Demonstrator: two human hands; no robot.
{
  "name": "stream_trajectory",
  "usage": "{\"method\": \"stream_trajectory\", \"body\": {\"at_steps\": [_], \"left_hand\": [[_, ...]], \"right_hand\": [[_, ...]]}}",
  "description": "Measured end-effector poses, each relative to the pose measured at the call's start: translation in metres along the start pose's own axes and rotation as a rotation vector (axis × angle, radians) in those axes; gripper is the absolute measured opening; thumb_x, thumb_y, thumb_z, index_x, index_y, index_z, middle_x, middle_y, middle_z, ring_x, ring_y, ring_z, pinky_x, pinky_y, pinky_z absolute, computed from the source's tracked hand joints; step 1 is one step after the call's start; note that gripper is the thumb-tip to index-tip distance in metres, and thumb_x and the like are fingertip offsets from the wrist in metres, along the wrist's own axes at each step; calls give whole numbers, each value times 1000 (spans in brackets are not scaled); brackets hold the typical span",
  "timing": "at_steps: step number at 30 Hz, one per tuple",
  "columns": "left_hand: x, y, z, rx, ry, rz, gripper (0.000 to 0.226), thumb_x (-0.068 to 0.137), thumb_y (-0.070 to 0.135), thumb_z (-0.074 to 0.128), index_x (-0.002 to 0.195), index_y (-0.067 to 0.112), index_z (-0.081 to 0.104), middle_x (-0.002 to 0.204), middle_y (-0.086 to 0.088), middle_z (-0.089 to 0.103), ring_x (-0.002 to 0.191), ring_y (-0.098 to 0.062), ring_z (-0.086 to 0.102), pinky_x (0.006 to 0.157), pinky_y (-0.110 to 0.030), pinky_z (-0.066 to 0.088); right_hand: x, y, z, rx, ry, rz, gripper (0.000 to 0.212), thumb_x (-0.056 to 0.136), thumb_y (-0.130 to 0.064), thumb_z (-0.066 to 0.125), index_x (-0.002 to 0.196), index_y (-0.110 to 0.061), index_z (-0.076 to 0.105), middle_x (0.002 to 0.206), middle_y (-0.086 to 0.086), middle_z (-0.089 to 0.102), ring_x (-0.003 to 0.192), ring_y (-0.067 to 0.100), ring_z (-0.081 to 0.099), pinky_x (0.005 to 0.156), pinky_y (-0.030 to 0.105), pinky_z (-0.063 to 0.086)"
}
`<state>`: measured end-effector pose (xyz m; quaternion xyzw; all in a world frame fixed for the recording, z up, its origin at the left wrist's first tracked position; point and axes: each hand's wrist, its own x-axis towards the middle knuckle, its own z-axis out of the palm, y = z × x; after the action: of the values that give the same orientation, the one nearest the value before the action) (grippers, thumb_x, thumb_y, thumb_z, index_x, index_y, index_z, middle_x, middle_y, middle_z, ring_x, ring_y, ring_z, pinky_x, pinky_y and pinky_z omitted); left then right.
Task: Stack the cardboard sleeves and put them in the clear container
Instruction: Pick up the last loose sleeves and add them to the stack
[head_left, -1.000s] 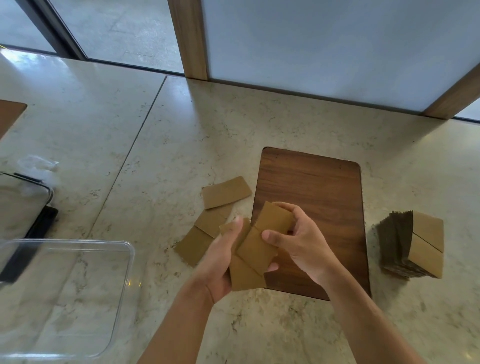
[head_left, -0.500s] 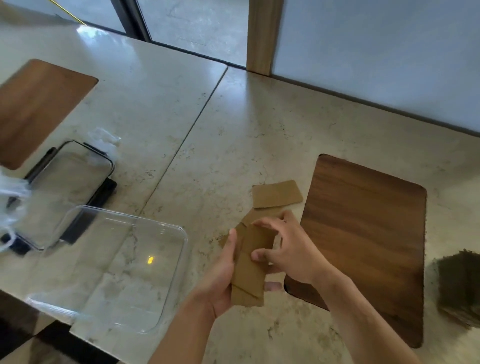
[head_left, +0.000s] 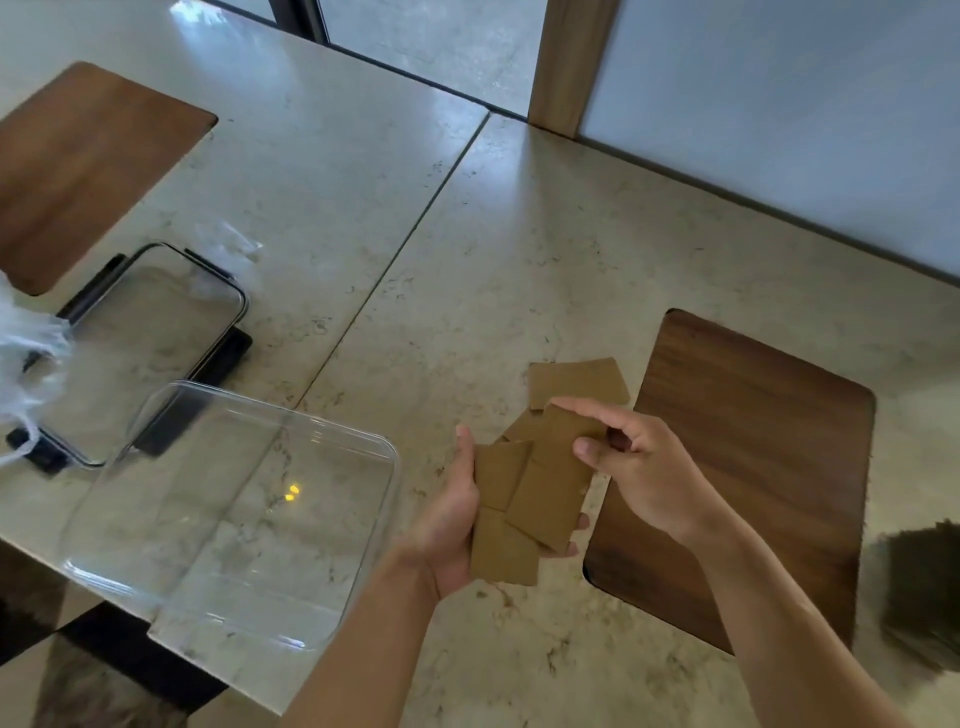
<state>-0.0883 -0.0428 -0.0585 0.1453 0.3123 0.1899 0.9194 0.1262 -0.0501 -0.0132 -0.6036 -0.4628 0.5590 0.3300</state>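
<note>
Since half a second back, view panned left — clear container (head_left: 358, 447) now sits fuller in lower left of frame, dark side stack (head_left: 922, 592) pushed to the right edge. Right hand (head_left: 641, 467) has lifted off the bundle a bit.

Left hand (head_left: 449, 525) cups a few cardboard sleeves (head_left: 524, 499) at lower centre, thumb along their left edge, fingertips poking out underneath on the right. Sleeves are fanned and skewed, not squared up. Right hand hovers at their upper right corner, fingers loosely curled, index touching the top sleeve; can't tell if it's actually pinching.

Progress, my read: early. Container looks empty — nothing in it. One loose sleeve (head_left: 579, 382) lies on the table (head_left: 519, 234) just above the hands, beside the wooden board (head_left: 753, 467). Left to do: align the held sleeves, collect the loose one, deal with the side stack, drop all into the container. Lid (head_left: 140, 338) sits off, upper left of container, so access is open.
</note>
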Motion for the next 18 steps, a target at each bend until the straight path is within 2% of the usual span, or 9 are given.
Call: {"method": "stream_trajectory", "body": {"at_steps": [4, 6, 8, 9, 11, 12, 13, 16, 18], "left_hand": [[1, 0, 2, 33, -6, -18, 99, 91, 86, 23, 144, 13, 64, 133, -26, 69, 111, -39, 71, 95, -56, 59], [0, -2, 4, 59, 47, -9, 81, 96, 76, 45, 136, 9, 69, 109, -22, 74, 88, -32, 72, 76, -47, 64], [-1, -2, 5, 112, 143, 48, 58, 88, 48, 79, 127, 5, 69, 90, -17, 72, 70, -28, 68, 61, -39, 60], [-2, -3, 3, 99, 204, 96, 54, 82, 30, 86, 127, 8, 67, 88, -16, 71, 67, -28, 66, 57, -38, 57], [-3, -3, -1, 0, 315, 207, 61, 79, 5, 84, 134, 25, 67, 94, -18, 72, 68, -30, 65, 57, -40, 55], [-2, -2, -3, -49, 346, 247, 61, 80, 3, 81, 133, 32, 69, 96, -19, 72, 71, -31, 66, 58, -41, 55], [-3, -1, -5, -92, 358, 270, 56, 81, 5, 78, 129, 32, 72, 97, -19, 72, 73, -31, 67, 59, -42, 56], [-3, 8, -7, -244, 385, 258, 27, 81, 14, 77, 108, 18, 78, 97, -21, 72, 74, -33, 69, 59, -41, 56], [2, 14, -5, -304, 437, 233, 20, 79, 17, 78, 99, 16, 78, 93, -21, 72, 70, -32, 68, 56, -39, 54]], "right_hand": [[-4, -2, 14, -47, -66, 34, 41, 99, -14, 70, 127, -44, 70, 114, -13, 76, 102, 4, 73, 86, 21, 60], [-3, 5, 32, -161, -27, 30, 39, 95, -24, 74, 126, -47, 67, 116, -19, 66, 98, 0, 70, 83, 22, 60], [2, 14, 46, -252, 110, -36, 45, 94, -25, 72, 130, -51, 62, 122, -20, 49, 98, -8, 61, 86, 15, 54], [6, 17, 48, -275, 225, -35, 46, 96, -24, 69, 133, -50, 60, 125, -15, 45, 100, -7, 57, 90, 15, 52], [18, 23, 40, -433, 480, 20, 50, 98, -19, 65, 141, -41, 56, 134, -2, 43, 120, 11, 48, 105, 32, 48], [26, 25, 33, -567, 547, 61, 55, 97, -17, 65, 147, -36, 52, 142, 4, 40, 129, 22, 40, 111, 43, 44], [34, 25, 27, -687, 533, 103, 63, 95, -18, 65, 152, -34, 45, 151, 8, 34, 137, 30, 32, 116, 50, 38], [59, 21, 14, -931, 232, 140, 82, 90, -23, 66, 161, -37, 27, 171, 2, 7, 156, 36, -1, 127, 54, 9], [69, 17, 7, -1052, 141, 104, 81, 88, -27, 69, 160, -35, 32, 168, 3, 18, 156, 36, 5, 129, 53, 3]]}}
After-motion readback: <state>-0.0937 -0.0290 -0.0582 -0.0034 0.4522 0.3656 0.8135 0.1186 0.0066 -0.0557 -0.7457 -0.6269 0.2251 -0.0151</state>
